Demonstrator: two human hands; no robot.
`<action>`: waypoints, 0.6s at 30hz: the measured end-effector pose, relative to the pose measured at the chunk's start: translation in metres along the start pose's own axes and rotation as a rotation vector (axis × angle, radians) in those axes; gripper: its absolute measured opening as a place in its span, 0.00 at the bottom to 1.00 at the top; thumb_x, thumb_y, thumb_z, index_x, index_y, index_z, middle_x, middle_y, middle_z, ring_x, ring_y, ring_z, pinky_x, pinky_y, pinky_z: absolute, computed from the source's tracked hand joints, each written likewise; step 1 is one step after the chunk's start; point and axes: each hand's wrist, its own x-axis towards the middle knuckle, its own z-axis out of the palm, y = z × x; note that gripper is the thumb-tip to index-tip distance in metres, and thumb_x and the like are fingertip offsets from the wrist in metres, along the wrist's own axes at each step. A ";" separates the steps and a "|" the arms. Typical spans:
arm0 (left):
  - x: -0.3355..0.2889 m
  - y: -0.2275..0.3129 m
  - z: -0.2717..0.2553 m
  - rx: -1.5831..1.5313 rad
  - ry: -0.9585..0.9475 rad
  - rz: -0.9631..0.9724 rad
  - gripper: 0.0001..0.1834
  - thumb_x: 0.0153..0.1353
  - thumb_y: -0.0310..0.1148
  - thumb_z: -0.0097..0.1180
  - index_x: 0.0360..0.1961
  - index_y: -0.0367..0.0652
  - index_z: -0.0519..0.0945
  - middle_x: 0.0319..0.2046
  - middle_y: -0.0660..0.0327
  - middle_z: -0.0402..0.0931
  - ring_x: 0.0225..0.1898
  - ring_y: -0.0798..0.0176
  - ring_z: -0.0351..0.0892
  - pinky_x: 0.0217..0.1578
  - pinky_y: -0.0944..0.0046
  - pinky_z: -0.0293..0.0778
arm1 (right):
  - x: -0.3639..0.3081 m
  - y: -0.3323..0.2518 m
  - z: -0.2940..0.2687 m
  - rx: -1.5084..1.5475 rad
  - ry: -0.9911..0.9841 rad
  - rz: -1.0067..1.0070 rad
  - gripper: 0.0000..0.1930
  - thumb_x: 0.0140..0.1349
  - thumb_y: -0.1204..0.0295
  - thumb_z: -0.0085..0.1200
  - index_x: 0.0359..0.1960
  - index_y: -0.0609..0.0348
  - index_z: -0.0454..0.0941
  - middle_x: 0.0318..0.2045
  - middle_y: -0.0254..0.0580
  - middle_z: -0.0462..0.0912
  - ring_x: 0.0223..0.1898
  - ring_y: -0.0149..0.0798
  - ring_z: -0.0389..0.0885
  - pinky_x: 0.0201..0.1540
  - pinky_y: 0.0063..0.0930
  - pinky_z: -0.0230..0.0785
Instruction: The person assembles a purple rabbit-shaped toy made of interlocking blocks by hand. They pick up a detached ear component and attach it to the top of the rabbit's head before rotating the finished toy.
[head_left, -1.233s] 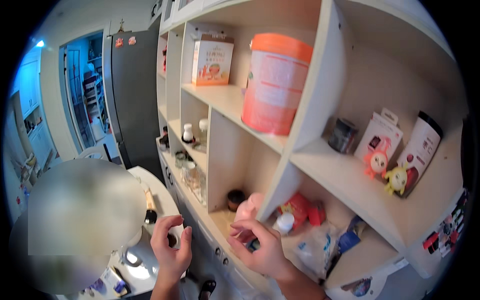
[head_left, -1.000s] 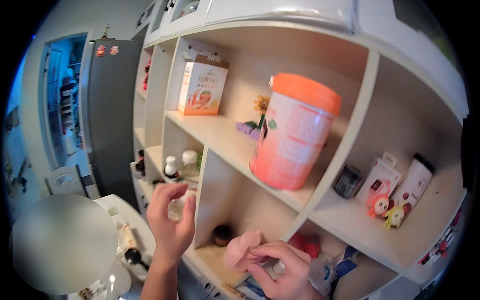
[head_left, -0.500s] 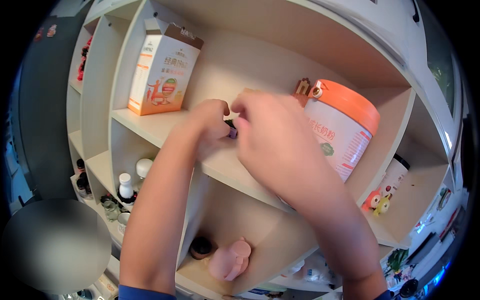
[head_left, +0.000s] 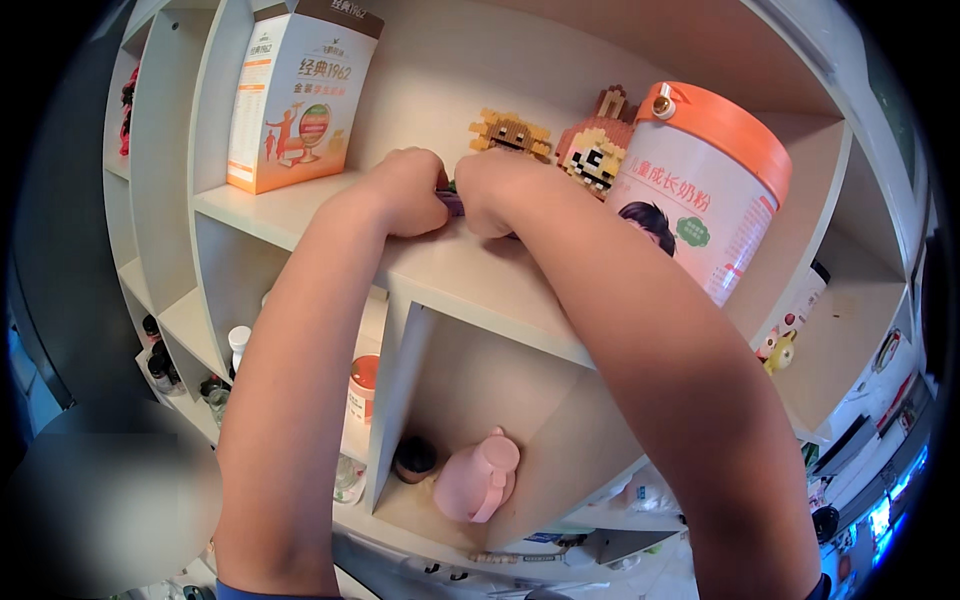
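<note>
Both arms reach up onto a cream shelf (head_left: 470,290). My left hand (head_left: 408,190) has its fingers curled round the left end of a small purple object with a bit of green (head_left: 453,204). My right hand (head_left: 497,190) is closed at the other end of it, palm downward. Most of this object is hidden by the hands, so its kind does not show. Just behind the right hand stands a yellow-brown figure of small building blocks (head_left: 510,132). Beside it is a red and yellow block figure (head_left: 592,152).
An orange-and-white carton (head_left: 305,100) stands left of the hands. A large white tub with an orange lid (head_left: 690,190) stands close to my right forearm. Below are a pink jug (head_left: 478,475), a dark round jar (head_left: 415,458) and an orange-topped container (head_left: 365,385). Upright dividers split the shelves.
My view has shifted, so the carton sits higher and further left. My right hand has moved back toward the shelf, uncovering the block figures. The purple object remains between both hands.
</note>
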 end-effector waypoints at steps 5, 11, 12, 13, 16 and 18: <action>-0.002 -0.002 0.005 0.126 0.076 -0.025 0.16 0.49 0.28 0.59 0.41 0.38 0.84 0.42 0.46 0.81 0.46 0.48 0.80 0.48 0.57 0.75 | 0.007 0.000 0.017 -0.063 0.004 0.004 0.18 0.45 0.81 0.59 0.41 0.63 0.83 0.45 0.51 0.83 0.45 0.49 0.83 0.46 0.38 0.77; -0.004 -0.005 0.002 -0.206 0.136 -0.076 0.14 0.59 0.33 0.60 0.41 0.33 0.82 0.35 0.48 0.82 0.38 0.56 0.81 0.43 0.60 0.76 | -0.015 0.006 -0.006 -0.009 -0.012 -0.052 0.17 0.44 0.80 0.58 0.40 0.64 0.83 0.41 0.54 0.83 0.43 0.49 0.84 0.44 0.38 0.78; -0.003 -0.004 0.000 -0.259 0.187 -0.106 0.14 0.59 0.33 0.60 0.41 0.33 0.82 0.35 0.48 0.82 0.38 0.56 0.81 0.43 0.60 0.75 | -0.012 0.011 -0.010 0.028 -0.032 -0.025 0.15 0.45 0.79 0.57 0.39 0.65 0.82 0.40 0.54 0.83 0.41 0.48 0.84 0.44 0.38 0.78; -0.002 -0.006 -0.002 -0.313 0.238 -0.136 0.14 0.59 0.33 0.60 0.41 0.33 0.82 0.35 0.48 0.82 0.38 0.55 0.81 0.43 0.59 0.75 | -0.004 0.017 -0.014 0.064 -0.050 0.001 0.14 0.47 0.78 0.55 0.38 0.66 0.82 0.39 0.54 0.83 0.40 0.47 0.84 0.43 0.38 0.79; -0.002 0.002 -0.005 -0.693 0.443 -0.196 0.14 0.60 0.33 0.59 0.41 0.32 0.82 0.33 0.52 0.82 0.36 0.61 0.80 0.41 0.61 0.76 | -0.002 0.040 -0.030 0.318 -0.044 0.019 0.11 0.50 0.76 0.52 0.35 0.67 0.81 0.35 0.53 0.83 0.37 0.44 0.84 0.40 0.38 0.78; -0.032 0.008 -0.025 -1.072 0.696 -0.226 0.15 0.64 0.33 0.56 0.42 0.28 0.80 0.32 0.57 0.80 0.32 0.68 0.77 0.36 0.66 0.76 | -0.018 0.029 -0.050 0.531 0.013 -0.052 0.09 0.54 0.75 0.50 0.32 0.69 0.80 0.32 0.49 0.82 0.34 0.40 0.83 0.37 0.36 0.77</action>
